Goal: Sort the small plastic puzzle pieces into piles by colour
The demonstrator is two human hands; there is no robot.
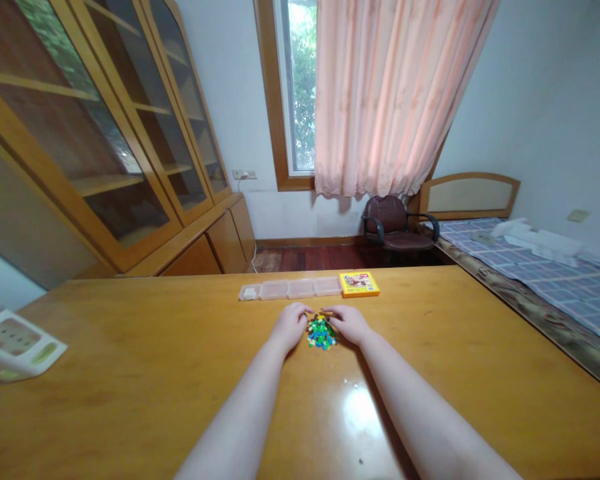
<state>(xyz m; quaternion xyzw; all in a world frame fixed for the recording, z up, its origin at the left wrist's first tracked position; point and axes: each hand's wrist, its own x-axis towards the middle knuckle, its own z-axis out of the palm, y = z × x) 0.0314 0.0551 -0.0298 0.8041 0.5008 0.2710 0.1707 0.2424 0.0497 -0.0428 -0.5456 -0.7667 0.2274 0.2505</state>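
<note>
A small heap of tiny coloured pieces (322, 335), mostly green and blue with some yellow, white and brown, lies on the wooden table. They look like miniature building bricks, too small to make out singly. My left hand (289, 327) rests at the heap's left edge, fingers curved round its far side and thumb apart from them. From the right, my right hand (351, 323) reaches in with its fingers stretched over the far right edge. Neither hand visibly holds a piece. Beyond them stands a row of clear plastic compartments (301, 288), with something whitish in the leftmost one.
A yellow box (359, 285) with a printed picture adjoins the row's right end. On the table's left is a white object with holes (17, 340). Past the table are a glass-doored cabinet (150, 133), an armchair (393, 223) and a bed (535, 260).
</note>
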